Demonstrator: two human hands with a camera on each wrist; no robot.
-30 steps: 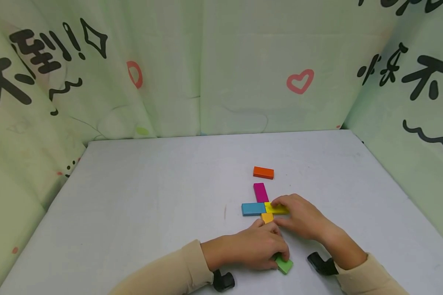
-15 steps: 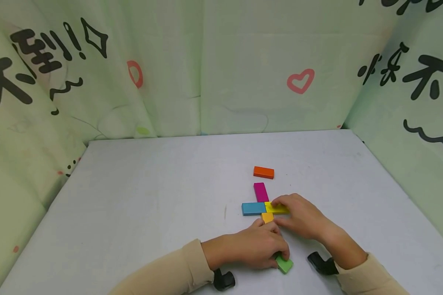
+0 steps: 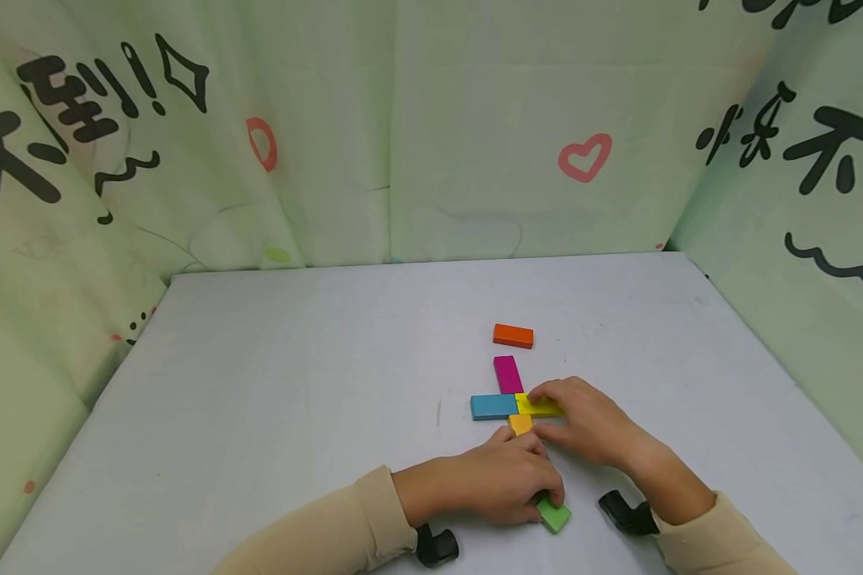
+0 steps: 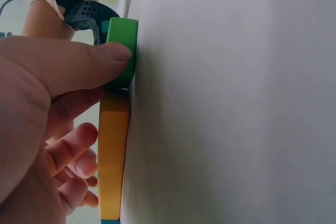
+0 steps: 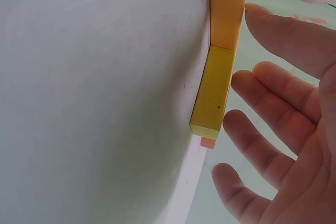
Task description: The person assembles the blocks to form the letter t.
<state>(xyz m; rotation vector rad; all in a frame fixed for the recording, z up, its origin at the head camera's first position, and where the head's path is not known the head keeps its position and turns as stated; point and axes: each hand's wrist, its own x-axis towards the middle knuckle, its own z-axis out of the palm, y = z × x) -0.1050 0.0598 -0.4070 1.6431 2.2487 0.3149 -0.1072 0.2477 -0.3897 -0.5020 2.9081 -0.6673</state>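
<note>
My left hand (image 3: 499, 479) pinches a green block (image 3: 555, 519) between thumb and finger, low on the table. In the left wrist view the green block (image 4: 122, 32) meets the end of an amber block (image 4: 114, 156). Part of that amber block (image 3: 520, 424) shows beyond my left hand in the head view. My right hand (image 3: 591, 423) rests its fingertips on a yellow block (image 3: 526, 405), its fingers fairly straight in the right wrist view. The yellow block (image 5: 214, 90) adjoins the amber one there. A blue block (image 3: 494, 407) lies end to end with the yellow.
A magenta block (image 3: 508, 375) runs away from the blue and yellow junction. Farther back, an orange-red block (image 3: 514, 336) lies apart from the others. The white table (image 3: 295, 383) is enclosed by pale green curtains (image 3: 475, 120). Both wrists wear black devices (image 3: 627, 513).
</note>
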